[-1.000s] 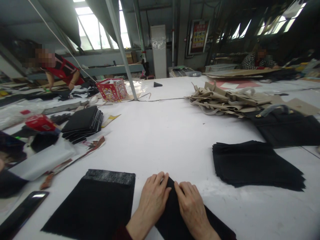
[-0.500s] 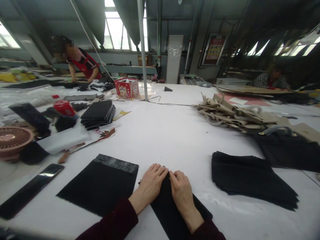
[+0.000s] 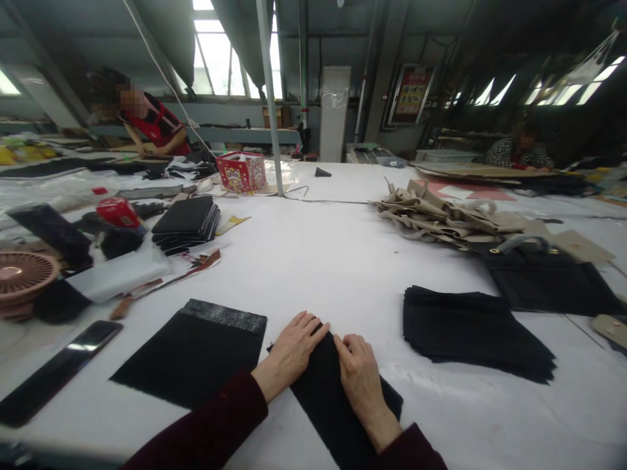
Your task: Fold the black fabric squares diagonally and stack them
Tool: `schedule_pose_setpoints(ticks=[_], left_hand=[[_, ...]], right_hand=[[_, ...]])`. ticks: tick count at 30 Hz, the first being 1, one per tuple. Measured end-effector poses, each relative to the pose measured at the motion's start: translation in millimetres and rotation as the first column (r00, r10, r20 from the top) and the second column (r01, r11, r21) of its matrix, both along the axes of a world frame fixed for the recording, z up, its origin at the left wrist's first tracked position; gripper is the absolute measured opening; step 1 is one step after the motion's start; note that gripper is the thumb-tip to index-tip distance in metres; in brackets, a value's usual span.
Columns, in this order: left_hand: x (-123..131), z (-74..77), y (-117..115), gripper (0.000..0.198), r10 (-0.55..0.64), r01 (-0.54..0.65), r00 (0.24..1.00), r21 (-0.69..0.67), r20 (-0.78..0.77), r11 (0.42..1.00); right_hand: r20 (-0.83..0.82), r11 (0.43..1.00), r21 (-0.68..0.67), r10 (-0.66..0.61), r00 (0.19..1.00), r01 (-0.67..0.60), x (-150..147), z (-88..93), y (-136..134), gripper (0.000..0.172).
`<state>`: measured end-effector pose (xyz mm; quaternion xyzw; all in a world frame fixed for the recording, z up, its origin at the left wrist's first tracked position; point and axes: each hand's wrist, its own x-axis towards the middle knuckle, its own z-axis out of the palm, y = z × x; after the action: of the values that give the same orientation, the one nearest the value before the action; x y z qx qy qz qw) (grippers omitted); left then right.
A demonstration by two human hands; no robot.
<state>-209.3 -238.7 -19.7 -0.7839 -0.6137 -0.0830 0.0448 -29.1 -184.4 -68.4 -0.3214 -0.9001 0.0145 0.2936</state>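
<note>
A folded piece of black fabric [image 3: 327,391] lies on the white table in front of me. My left hand [image 3: 289,349] rests across its upper left edge, fingers stretched out and pressing down near the top corner. Just to the right, my right hand [image 3: 361,382] bends over the same piece, its fingers curled at the upper right edge and their tips partly hidden. A small gap separates the two hands. Left of them lies a flat black fabric panel [image 3: 196,356] with a greyish strip along its top. On the right sits a stack of black fabric pieces [image 3: 470,333].
A phone-like black slab [image 3: 63,369], a pink fan [image 3: 24,274] and a black stack [image 3: 183,219] are at left. A pole [image 3: 270,98] stands beside a red box [image 3: 241,173]. Beige pieces [image 3: 441,219] and a black bag [image 3: 548,281] lie right. Two people work farther back.
My hands have moved slightly apart along the top of the black fabric, the right one shifting a little right. The whole view has swung slightly, moving the surroundings leftward.
</note>
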Motion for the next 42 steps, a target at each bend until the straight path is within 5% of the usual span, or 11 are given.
schedule_pose_setpoints(ticks=[30,42], left_hand=[[23,6.2,0,0.063,-0.209,0.185,0.956,-0.131,-0.205,0.974],[27,8.8,4,0.058,-0.278,0.256,0.954,-0.172,-0.114,0.951]], right_hand=[[0.077,0.996,-0.06,-0.056,0.995,0.061,43,8.5,-20,0.03],[0.087,0.994,-0.088,-0.062,0.994,0.069,54,10.5,-23,0.029]])
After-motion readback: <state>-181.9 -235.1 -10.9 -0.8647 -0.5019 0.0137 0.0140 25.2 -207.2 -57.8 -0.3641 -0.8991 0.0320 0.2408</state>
